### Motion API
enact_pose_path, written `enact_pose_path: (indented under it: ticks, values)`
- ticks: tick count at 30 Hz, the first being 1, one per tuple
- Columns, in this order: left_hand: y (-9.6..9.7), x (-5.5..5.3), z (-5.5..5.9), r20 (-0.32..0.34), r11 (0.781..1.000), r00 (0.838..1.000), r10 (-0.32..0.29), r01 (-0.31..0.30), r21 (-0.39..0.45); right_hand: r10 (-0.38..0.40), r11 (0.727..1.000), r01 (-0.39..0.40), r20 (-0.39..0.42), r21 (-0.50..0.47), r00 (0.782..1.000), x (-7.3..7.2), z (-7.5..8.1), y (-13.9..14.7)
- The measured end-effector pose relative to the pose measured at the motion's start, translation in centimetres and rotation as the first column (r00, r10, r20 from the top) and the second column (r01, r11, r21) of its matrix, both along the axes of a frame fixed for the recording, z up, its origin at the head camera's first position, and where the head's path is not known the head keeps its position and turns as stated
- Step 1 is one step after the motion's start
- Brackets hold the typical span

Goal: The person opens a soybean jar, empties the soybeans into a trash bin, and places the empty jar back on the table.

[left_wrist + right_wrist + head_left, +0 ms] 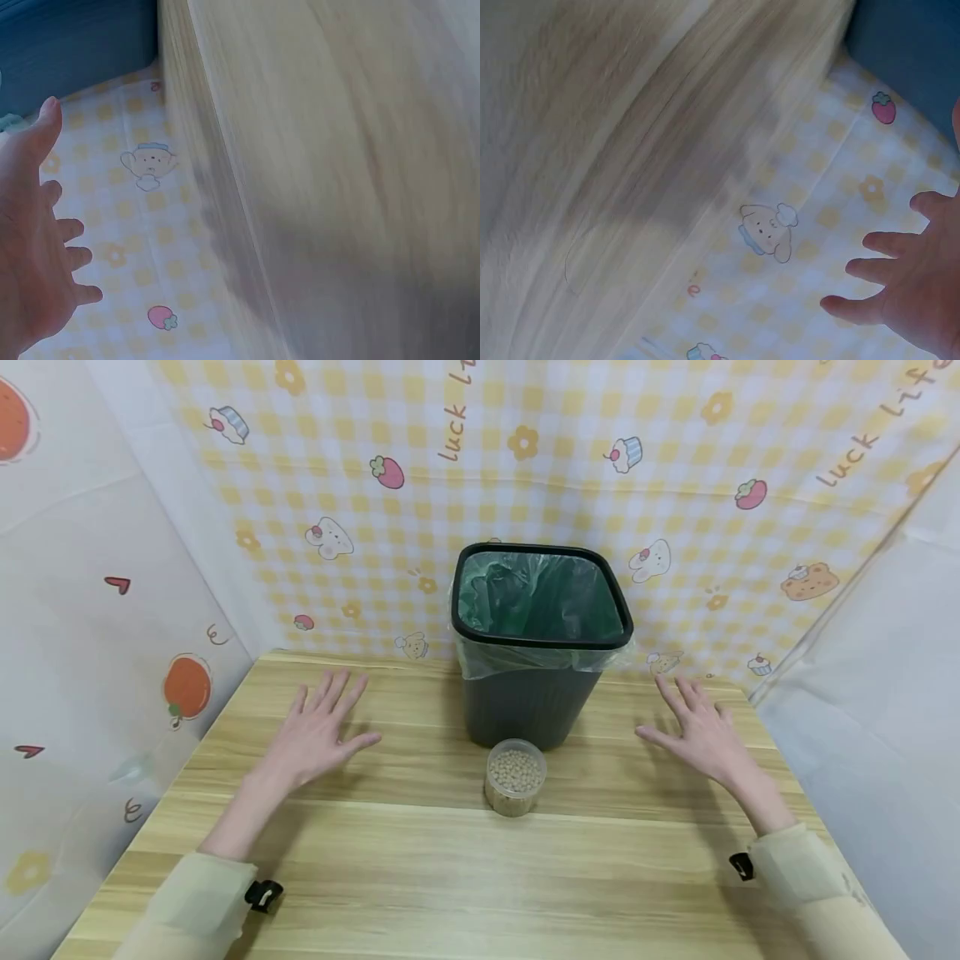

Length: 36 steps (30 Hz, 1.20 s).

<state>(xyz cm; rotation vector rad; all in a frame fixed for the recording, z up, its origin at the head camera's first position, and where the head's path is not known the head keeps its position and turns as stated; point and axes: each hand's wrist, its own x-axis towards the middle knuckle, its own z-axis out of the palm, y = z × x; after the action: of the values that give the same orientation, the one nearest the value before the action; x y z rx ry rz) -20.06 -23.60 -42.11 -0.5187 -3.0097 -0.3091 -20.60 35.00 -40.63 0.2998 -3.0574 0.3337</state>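
Note:
My left hand (313,739) is spread with straight fingers above the left part of the table, holding nothing. On the other side, my right hand (701,735) hovers with its fingers spread, holding nothing either. Between them stands a dark grey trash bin (525,697) with a black rim, lined with a clear plastic bag (495,658). Just in front of the bin sits a small clear round tub (516,777) filled with pale beige pellets or beans. Neither hand touches the bin or the tub. Both wrist views show the open palms and part of the bin.
A wooden table (450,877) lies under everything. Behind it hangs a yellow checked cloth (360,602), close to the back of the bin. White cloth walls (97,635) flank the table on both sides.

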Motion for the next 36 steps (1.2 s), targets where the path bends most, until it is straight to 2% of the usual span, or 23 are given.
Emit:
enact_pose_path:
  ticks: [4, 12, 19, 22, 26, 32, 36]
  values:
    - [0.9, 0.4, -0.1, -0.008, 1.000, 1.000, -0.017, 0.017, 0.004, 0.023, 0.997, -0.023, -0.006, -0.068, 1.000, 0.8, 0.3, -0.7]
    - [3.3, 1.4, -0.1, -0.094, 0.994, 0.990, -0.103, 0.105, 0.014, 0.116, 0.964, -0.090, 0.090, -0.249, 0.989, 2.4, 0.5, -2.9]
    - [5.6, 2.6, 0.3, -0.131, 0.980, 0.980, -0.151, 0.165, 0.109, 0.243, 0.900, -0.181, 0.112, -0.397, 0.964, 3.2, 0.0, -5.0]
    - [6.6, 3.2, 0.6, -0.130, 0.969, 0.978, -0.162, 0.182, 0.167, 0.293, 0.876, -0.221, 0.108, -0.429, 0.950, 3.5, -0.2, -6.0]
    - [8.1, 3.8, 0.8, -0.106, 0.952, 0.979, -0.173, 0.194, 0.235, 0.346, 0.841, -0.252, 0.119, -0.478, 0.930, 3.9, -0.1, -7.4]
    - [10.2, 4.2, 0.7, -0.019, 0.937, 0.985, -0.174, 0.171, 0.305, 0.422, 0.777, -0.273, 0.147, -0.567, 0.895, 4.0, -0.4, -9.7]
    - [11.4, 4.2, 0.5, 0.033, 0.929, 0.983, -0.179, 0.158, 0.334, 0.448, 0.753, -0.265, 0.173, -0.603, 0.877, 3.8, -0.7, -11.0]
